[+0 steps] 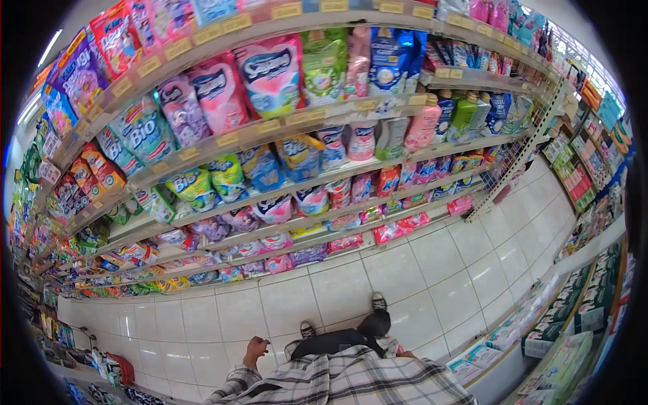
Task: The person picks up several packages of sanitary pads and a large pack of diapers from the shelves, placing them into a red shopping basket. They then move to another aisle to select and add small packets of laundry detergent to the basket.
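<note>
Shop aisle, white tiled floor (337, 290), fisheye view looking down past the person's plaid shirt (344, 381) to two dark sneakers, left sneaker (307, 329) and right sneaker (379, 301), right one set further forward.

Left hand (255, 351) hangs low by the hip, fingers loosely curled, holding nothing, touching nothing visible. Right hand barely shows at the shirt's right edge; cannot tell how its fingers stand.

Nearest goods to the hand: low rack at bottom left with a red item (123, 368) and small mixed packs, too blurred to name. Well apart from the hand.

Facing shelving (270, 127) runs in about six tiers, yellow price tags along every edge, packed with soft refill pouches standing upright, shoulder to shoulder. Upper tier: pink pouch (270, 74), green pouch (324, 61), blue pouch (388, 57). Left side: teal-white pouches marked "Bio" (143, 128), at least two. Middle tiers: smaller blue, green and pink pouches. Right of the second tier: upright bottles (466, 111), roughly five, pink, green and blue. Bottom tiers: small flat pink and purple sachets (398, 229). Total pouch count too dense to give.

Right side: second rack (574, 172) and low shelf (553, 317) with boxed goods, labels unreadable.
</note>
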A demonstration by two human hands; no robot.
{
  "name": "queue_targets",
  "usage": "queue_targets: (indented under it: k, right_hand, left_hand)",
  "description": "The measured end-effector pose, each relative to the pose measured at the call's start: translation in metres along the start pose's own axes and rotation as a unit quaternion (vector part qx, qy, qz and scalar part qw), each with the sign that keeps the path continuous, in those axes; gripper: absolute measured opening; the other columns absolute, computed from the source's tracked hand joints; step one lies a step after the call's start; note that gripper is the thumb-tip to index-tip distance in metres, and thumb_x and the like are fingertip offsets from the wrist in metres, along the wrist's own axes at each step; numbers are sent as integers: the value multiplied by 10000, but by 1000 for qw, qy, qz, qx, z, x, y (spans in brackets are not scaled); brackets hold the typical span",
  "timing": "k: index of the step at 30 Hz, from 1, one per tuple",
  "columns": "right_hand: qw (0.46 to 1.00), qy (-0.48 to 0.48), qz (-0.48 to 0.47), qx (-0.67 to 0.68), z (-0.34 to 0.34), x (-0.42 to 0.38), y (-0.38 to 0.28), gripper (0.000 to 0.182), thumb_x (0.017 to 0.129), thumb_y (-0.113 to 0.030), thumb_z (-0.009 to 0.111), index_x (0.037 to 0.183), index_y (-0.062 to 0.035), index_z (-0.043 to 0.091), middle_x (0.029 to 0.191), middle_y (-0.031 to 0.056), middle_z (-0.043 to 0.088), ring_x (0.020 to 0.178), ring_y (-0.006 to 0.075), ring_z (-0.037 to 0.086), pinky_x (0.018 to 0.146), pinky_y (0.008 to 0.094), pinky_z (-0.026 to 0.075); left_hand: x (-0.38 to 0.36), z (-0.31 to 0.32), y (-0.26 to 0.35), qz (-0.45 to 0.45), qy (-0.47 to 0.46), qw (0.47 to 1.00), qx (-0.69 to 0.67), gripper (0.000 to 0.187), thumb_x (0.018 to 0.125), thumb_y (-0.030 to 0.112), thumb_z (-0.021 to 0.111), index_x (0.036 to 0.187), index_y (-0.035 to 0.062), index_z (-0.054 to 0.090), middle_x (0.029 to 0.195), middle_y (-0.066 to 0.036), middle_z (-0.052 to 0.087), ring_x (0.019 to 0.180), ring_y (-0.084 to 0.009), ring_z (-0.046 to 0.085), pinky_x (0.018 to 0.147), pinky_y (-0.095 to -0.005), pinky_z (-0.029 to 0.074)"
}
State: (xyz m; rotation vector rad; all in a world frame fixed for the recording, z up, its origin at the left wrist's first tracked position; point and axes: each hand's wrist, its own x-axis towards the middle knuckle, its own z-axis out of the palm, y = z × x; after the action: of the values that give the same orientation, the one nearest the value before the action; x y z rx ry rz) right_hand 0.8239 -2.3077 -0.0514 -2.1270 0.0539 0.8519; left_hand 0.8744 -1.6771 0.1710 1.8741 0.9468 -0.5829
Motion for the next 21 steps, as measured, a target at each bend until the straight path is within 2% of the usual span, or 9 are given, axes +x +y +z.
queue_targets:
  k: [1, 4, 6, 7, 8, 10, 15, 18, 21]
  right_hand:
    - [996, -3, -8, -89, -16, 2, 19, 343, 839, -306, 592, 1052, -50, 671, 906, 115, 690, 802, 193, 660, 684, 328, 523]
    - [995, 20, 94, -21, -145, 28, -38, 311, 854, -312, 540, 1000, -74, 677, 884, 114, 674, 705, 222, 643, 621, 345, 516]
    - [946, 168, 109, 254, -233, 89, -59, 265, 875, -242, 518, 958, -26, 647, 845, 164, 655, 651, 230, 641, 544, 341, 506]
    - [944, 194, 22, 266, -296, 104, -88, 219, 868, -187, 539, 960, -11, 631, 782, 136, 642, 626, 197, 625, 510, 308, 482]
    - [965, 196, -64, 165, -351, 147, -88, 264, 879, -265, 570, 965, -19, 605, 789, 78, 640, 655, 165, 604, 533, 326, 474]
    - [952, 204, -122, 193, -444, 160, -144, 238, 872, -227, 577, 977, -17, 616, 794, 81, 647, 643, 162, 599, 548, 312, 481]
    - [980, 129, -135, 74, -512, 158, -130, 194, 865, -203, 581, 976, -55, 637, 802, 71, 650, 648, 162, 612, 551, 290, 480]
    - [986, 20, -91, 138, -494, 128, -95, 202, 867, -234, 593, 984, -75, 634, 803, 62, 651, 641, 159, 612, 523, 282, 472]
    - [996, -72, 15, 55, -454, 110, -32, 257, 863, -280, 612, 1021, -76, 622, 814, 70, 653, 639, 163, 612, 507, 284, 464]
  left_hand:
    - [-4, 17, 7, -7, -7, 1000, -12, 365, 790, 206, 649, 1054, 1, 502, 854, -136, 640, 642, -259, 667, 512, -365, 528]
    - [-13, 82, 3, -27, 28, 998, -54, 358, 817, 189, 584, 1103, 23, 446, 874, -143, 609, 637, -282, 657, 505, -388, 527]
    - [-35, 140, 5, -44, 100, 987, -120, 275, 818, 165, 563, 1036, 12, 495, 870, -161, 610, 601, -287, 656, 453, -364, 524]
    - [-47, 175, 2, -50, 106, 982, -149, 277, 827, 163, 537, 1060, 19, 503, 878, -163, 604, 634, -293, 656, 459, -375, 524]
    - [-57, 210, -1, -57, 112, 975, -181, 284, 835, 161, 511, 1084, 26, 511, 885, -165, 599, 667, -299, 656, 465, -386, 525]
    - [-84, 285, -28, -29, 115, 973, -199, 302, 840, 244, 559, 1068, 47, 567, 907, -176, 599, 763, -271, 652, 522, -405, 522]
    - [-202, 402, -48, -153, 104, 970, -156, 262, 834, 235, 565, 1019, 50, 578, 886, -158, 614, 773, -268, 644, 582, -419, 505]
    - [-241, 467, -29, -173, 74, 971, -151, 239, 830, 229, 568, 990, 52, 584, 874, -148, 624, 780, -266, 639, 619, -427, 495]
    - [-263, 522, -21, -155, 43, 976, -148, 217, 826, 224, 571, 960, 54, 591, 862, -138, 633, 786, -265, 634, 655, -435, 485]
